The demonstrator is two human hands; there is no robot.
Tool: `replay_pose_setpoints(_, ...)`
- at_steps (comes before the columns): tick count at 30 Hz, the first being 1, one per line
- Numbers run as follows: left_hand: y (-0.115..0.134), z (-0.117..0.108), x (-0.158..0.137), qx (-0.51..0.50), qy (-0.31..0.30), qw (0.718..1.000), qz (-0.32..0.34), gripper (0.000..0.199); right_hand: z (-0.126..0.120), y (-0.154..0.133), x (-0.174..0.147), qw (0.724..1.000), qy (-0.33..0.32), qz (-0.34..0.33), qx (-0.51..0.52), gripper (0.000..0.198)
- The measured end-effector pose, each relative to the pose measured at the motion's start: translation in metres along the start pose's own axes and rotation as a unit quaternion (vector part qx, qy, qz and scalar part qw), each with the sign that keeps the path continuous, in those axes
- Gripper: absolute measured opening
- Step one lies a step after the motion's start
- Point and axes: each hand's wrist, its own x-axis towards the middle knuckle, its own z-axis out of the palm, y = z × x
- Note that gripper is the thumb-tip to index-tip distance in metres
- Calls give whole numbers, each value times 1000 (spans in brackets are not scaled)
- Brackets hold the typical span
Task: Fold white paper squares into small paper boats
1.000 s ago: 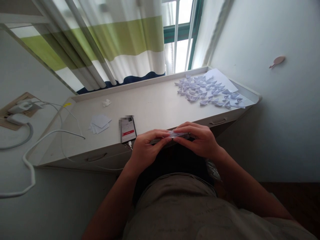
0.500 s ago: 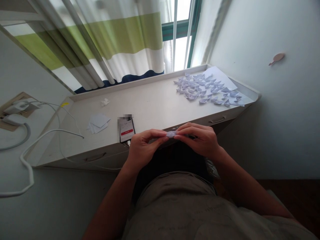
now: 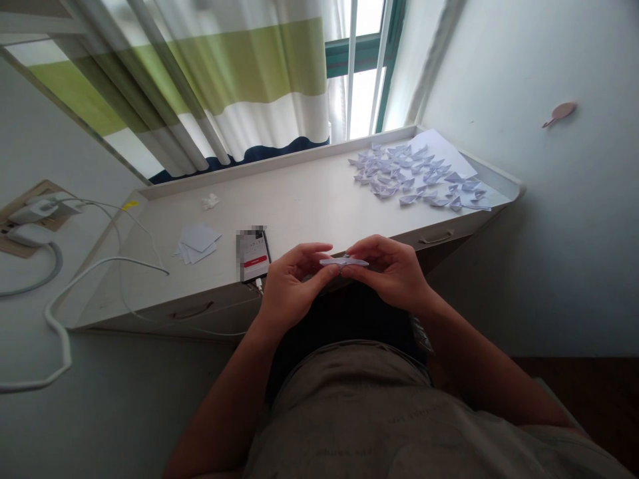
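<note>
Between my two hands is a small folded paper boat (image 3: 344, 262), white and long, held just off the desk's front edge. My left hand (image 3: 294, 279) grips its left part, thumb in front and fingers behind. On the other side, my right hand (image 3: 392, 269) pinches it the same way, and the two thumb tips nearly meet at its middle. Many similar folded paper boats (image 3: 399, 173) lie in a cluster at the desk's right end. A small stack of white paper pieces (image 3: 198, 241) rests on the left of the desk.
A phone (image 3: 253, 256) with a cable plugged in lies left of my hands on the white desk (image 3: 299, 206). Crumpled tissue (image 3: 210, 201) sits farther back. White cables (image 3: 100, 266) run from a wall socket (image 3: 34, 219) over the desk's left side. A white sheet (image 3: 444, 153) lies behind the boats.
My fingers have shifted on the paper boat: the thumbs have come closer together at its middle and the index fingers have lifted. More of the boat's length now shows.
</note>
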Motion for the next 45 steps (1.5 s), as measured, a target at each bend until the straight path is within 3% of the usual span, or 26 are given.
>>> replay_pose_setpoints(6, -3, -5, 3, 10, -57, 998, -11, 27, -6, 0, -1, 995, -35, -48, -83, 14)
replay_pose_setpoints(14, 5, -6, 4, 100, -40, 989, 98, 16, -12, -7, 4, 987, -62, -108, -98, 8)
replay_pose_setpoints(21, 8, -7, 4, 121, -37, 984, 124, 11, -12, -11, 6, 990, -107, -69, -57, 10)
replay_pose_setpoints(24, 12, -9, 5, 145, -80, 971, 170, 11, -15, -12, 6, 990, -122, -54, -53, 4)
replay_pose_setpoints(28, 15, -13, 5, 172, -115, 954, 216, 20, -21, -18, 6, 979, -144, -93, -110, 4)
replay_pose_setpoints(32, 15, -12, 2, 140, -96, 969, 178, 11, -22, -23, 6, 977, -168, -77, -104, 11)
replay_pose_setpoints(37, 14, -8, -1, 102, -91, 985, 106, 12, -20, -25, 14, 990, -117, 58, -50, 20)
replay_pose_setpoints(41, 20, -6, -4, 142, -93, 983, 75, 13, -22, -37, 29, 964, -208, 113, -119, 16)
replay_pose_setpoints(45, 25, -7, -1, 143, -83, 986, 37, 12, -24, -51, 40, 945, -253, 92, -188, 20)
